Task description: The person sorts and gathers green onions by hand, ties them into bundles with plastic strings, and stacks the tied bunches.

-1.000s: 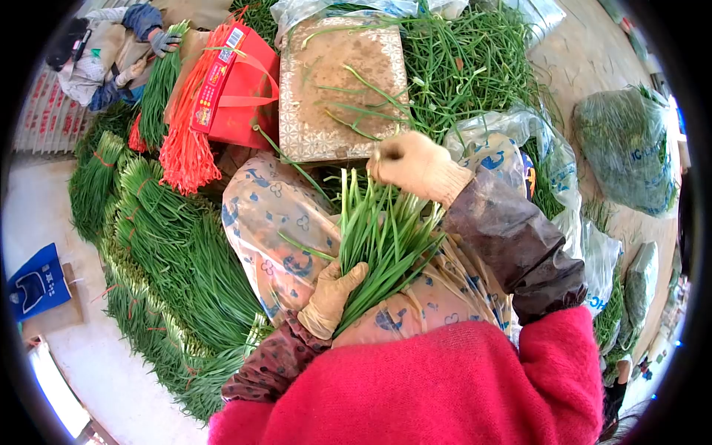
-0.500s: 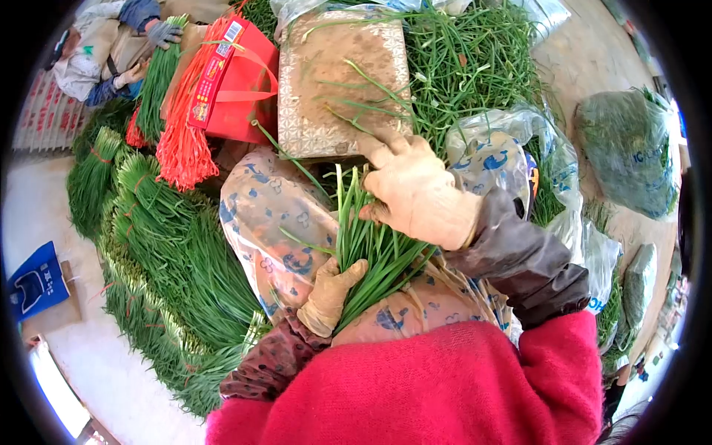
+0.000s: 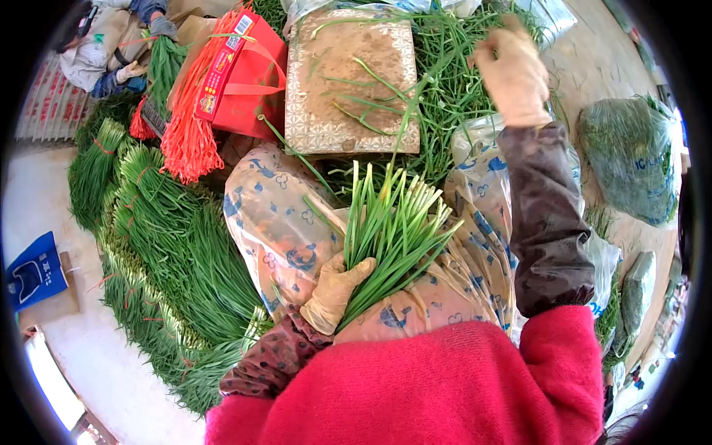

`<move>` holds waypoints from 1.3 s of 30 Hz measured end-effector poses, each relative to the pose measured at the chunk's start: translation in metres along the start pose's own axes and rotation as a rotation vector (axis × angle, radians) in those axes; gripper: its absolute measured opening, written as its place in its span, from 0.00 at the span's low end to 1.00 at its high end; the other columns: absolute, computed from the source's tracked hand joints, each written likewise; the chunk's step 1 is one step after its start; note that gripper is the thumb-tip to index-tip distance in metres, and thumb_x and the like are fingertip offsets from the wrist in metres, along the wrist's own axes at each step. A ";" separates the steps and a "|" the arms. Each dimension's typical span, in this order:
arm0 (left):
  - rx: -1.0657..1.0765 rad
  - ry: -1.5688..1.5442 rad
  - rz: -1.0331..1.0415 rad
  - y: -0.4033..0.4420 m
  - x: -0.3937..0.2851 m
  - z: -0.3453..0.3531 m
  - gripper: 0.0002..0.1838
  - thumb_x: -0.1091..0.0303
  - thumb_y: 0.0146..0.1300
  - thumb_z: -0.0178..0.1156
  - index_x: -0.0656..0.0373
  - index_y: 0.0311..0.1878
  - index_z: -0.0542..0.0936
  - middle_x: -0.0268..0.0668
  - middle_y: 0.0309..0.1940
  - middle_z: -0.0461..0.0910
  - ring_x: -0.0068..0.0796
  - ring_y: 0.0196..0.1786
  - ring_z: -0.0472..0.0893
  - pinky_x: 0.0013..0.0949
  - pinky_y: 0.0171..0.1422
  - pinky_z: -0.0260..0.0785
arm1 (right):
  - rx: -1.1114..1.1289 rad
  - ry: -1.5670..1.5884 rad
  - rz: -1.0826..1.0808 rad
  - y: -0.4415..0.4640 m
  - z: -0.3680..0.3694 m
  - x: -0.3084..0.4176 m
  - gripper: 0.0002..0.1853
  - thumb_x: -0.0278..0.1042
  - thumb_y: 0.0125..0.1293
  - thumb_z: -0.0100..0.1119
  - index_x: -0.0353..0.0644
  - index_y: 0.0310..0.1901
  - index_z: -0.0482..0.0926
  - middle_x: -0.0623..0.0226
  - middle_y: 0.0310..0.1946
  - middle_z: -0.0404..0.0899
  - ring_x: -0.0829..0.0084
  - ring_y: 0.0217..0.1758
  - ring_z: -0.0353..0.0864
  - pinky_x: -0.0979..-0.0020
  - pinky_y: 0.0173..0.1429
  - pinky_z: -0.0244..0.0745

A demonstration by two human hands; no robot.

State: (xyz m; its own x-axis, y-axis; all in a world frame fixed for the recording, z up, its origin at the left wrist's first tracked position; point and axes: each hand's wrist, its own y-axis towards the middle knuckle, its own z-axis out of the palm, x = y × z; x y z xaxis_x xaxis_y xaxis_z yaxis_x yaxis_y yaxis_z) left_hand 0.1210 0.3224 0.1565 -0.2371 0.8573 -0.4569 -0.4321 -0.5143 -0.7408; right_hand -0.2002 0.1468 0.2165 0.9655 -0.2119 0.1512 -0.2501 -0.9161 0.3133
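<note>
My left hand (image 3: 335,295), in a pale glove, is closed round a bunch of garlic chives (image 3: 389,237) above my lap. Their pale cut ends fan upward and away from me, while the leaves trail down past my wrist. My right hand (image 3: 513,78), gloved too, is out at the upper right over a loose heap of chives (image 3: 452,111). Its fingers are smeared by motion, so what they hold, if anything, is unclear. A dirt-covered patterned board (image 3: 348,81) lies ahead of me, with a few stray stalks on it.
Tied chive bundles (image 3: 193,245) are stacked at the left. A red bag (image 3: 256,89) with red ties (image 3: 189,141) stands beside the board. Another person's gloved hand (image 3: 163,28) holds chives at the upper left. A filled plastic bag (image 3: 629,159) sits on the right.
My right hand has moved from the bunch up and right to the loose heap. The pale ends in my left hand now show fully and spread wider. The other person's chives have shifted lower.
</note>
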 end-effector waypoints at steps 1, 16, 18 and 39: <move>0.003 0.000 0.003 0.002 0.002 -0.002 0.14 0.68 0.66 0.62 0.62 0.51 0.77 0.34 0.40 0.82 0.22 0.38 0.81 0.25 0.43 0.76 | -0.095 -0.090 0.060 0.004 -0.004 -0.004 0.18 0.38 0.61 0.59 0.45 0.53 0.77 0.56 0.56 0.74 0.58 0.55 0.77 0.60 0.57 0.74; -0.023 0.059 -0.009 0.003 0.000 0.001 0.12 0.70 0.66 0.60 0.63 0.51 0.77 0.34 0.39 0.82 0.22 0.37 0.81 0.25 0.42 0.76 | 0.665 0.415 -0.533 -0.092 0.030 0.099 0.15 0.45 0.59 0.60 0.40 0.34 0.82 0.59 0.36 0.79 0.54 0.42 0.79 0.58 0.46 0.75; -0.007 0.045 -0.021 0.002 -0.002 0.002 0.13 0.70 0.66 0.61 0.63 0.52 0.77 0.34 0.39 0.82 0.22 0.37 0.81 0.25 0.42 0.76 | 0.498 0.505 -0.279 -0.066 0.025 0.083 0.14 0.43 0.60 0.58 0.40 0.37 0.82 0.58 0.34 0.80 0.57 0.38 0.81 0.61 0.44 0.77; 0.237 -0.096 0.125 -0.016 -0.002 -0.016 0.31 0.54 0.60 0.67 0.60 0.62 0.71 0.37 0.51 0.79 0.32 0.52 0.79 0.37 0.58 0.73 | 0.914 1.317 0.074 -0.129 -0.009 0.024 0.39 0.31 0.51 0.71 0.37 0.66 0.65 0.57 0.53 0.76 0.70 0.58 0.74 0.71 0.61 0.68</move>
State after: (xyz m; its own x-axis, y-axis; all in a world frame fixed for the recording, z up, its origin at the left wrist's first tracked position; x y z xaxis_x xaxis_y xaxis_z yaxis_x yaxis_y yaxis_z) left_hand 0.1423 0.3286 0.1610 -0.3783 0.7912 -0.4805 -0.5826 -0.6068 -0.5406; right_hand -0.1455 0.2627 0.1884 0.1011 -0.2787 0.9550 0.3006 -0.9065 -0.2964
